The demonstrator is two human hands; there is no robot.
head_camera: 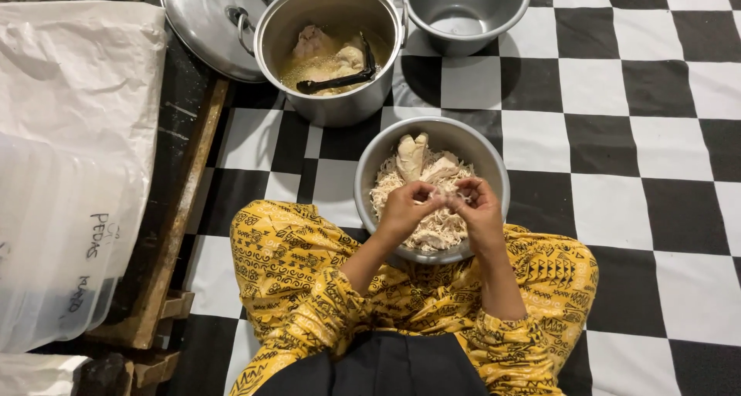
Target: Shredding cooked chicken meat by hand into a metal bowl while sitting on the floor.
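A black-and-white checkered floor (656, 118) carried everything. Directly on it stood a metal bowl of shredded chicken (463, 137), just in front of the seated person's crossed legs in yellow patterned trousers (293, 265). Beyond it sat a steel pot of broth and chicken pieces (332, 106), its lid (204, 22) leaning against the pot's left side. An empty metal bowl (465, 14) stood to the right of the pot. At the left lay a low wooden pallet (174, 234).

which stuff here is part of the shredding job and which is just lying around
In use: left hand and right hand pulling a chicken piece apart over the bowl of shredded chicken; pot of cooked chicken.
Lying about: lid, empty pot, plastic bags.
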